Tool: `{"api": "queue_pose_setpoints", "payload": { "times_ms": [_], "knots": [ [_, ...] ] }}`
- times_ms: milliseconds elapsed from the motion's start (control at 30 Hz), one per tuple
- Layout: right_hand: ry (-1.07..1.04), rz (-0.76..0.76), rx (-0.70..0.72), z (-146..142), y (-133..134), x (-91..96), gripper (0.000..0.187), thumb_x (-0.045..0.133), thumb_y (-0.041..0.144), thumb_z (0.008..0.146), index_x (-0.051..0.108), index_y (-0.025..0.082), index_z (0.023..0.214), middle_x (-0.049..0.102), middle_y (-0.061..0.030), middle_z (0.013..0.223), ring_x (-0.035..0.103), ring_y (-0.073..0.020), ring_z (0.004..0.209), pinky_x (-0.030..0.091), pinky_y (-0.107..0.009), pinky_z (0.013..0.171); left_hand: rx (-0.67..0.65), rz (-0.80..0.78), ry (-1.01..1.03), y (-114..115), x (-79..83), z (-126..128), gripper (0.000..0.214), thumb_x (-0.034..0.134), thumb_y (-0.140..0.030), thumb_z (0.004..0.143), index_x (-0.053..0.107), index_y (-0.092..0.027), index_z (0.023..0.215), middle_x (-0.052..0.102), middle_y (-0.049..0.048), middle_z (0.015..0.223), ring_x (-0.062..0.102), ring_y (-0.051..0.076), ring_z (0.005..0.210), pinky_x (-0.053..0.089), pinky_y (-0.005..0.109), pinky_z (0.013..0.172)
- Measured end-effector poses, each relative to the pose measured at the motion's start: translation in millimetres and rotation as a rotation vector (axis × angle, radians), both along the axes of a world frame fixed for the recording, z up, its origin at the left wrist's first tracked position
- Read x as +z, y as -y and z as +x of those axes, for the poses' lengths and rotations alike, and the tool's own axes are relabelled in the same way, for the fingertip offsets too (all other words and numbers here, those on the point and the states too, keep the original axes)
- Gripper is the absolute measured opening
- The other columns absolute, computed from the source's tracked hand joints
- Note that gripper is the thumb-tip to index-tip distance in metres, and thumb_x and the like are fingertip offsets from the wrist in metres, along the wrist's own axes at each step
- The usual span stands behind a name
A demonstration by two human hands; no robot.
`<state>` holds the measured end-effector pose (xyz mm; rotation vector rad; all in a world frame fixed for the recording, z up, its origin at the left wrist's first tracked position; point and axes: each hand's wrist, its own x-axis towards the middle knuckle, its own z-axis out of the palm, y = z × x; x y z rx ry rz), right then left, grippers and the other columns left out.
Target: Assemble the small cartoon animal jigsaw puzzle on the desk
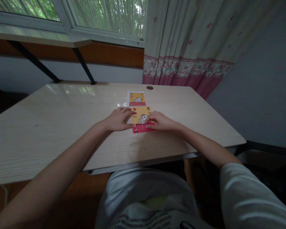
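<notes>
A yellow and red picture (139,115) with white cartoon animals lies flat on the table in front of me. My left hand (119,120) rests at its left edge, thumb and fingers apart, the tips touching that side. Over the lower right part is my right hand (160,121), its fingers bent and drawn together near the red strip. What the right fingers pinch, if anything, is hidden. Just beyond lies a smaller picture card (137,99) of similar design, with a white border on its left and top; neither hand touches it.
The pale wood-grain table (69,127) has a round dark cable hole (150,87) at its back edge. Black metal legs (84,66) hold up a raised shelf (43,38) at the back left. Behind stand a window (105,16) and a floral curtain (181,41).
</notes>
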<state>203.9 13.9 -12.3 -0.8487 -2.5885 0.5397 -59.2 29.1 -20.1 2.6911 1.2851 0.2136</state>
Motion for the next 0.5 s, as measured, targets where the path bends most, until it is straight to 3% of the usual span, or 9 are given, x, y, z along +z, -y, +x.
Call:
{"api": "queue_pose_setpoints", "payload": {
  "times_ms": [500],
  "knots": [
    [0.040, 0.047, 0.000, -7.4, 1.4, -0.4, 0.006, 0.066, 0.020, 0.081, 0.072, 0.018, 0.082, 0.071, -0.0042, 0.084, 0.061, -0.0155, 0.081, 0.043, -0.030, 0.081, 0.027, -0.022, -0.043, 0.6, 0.2, 1.6, 0.081, 0.045, -0.072, 0.078, 0.048, -0.018, 0.139, 0.048, 0.0159, 0.143, 0.040, 0.039, 0.130, 0.031, 0.052, 0.107]
  ]
}}
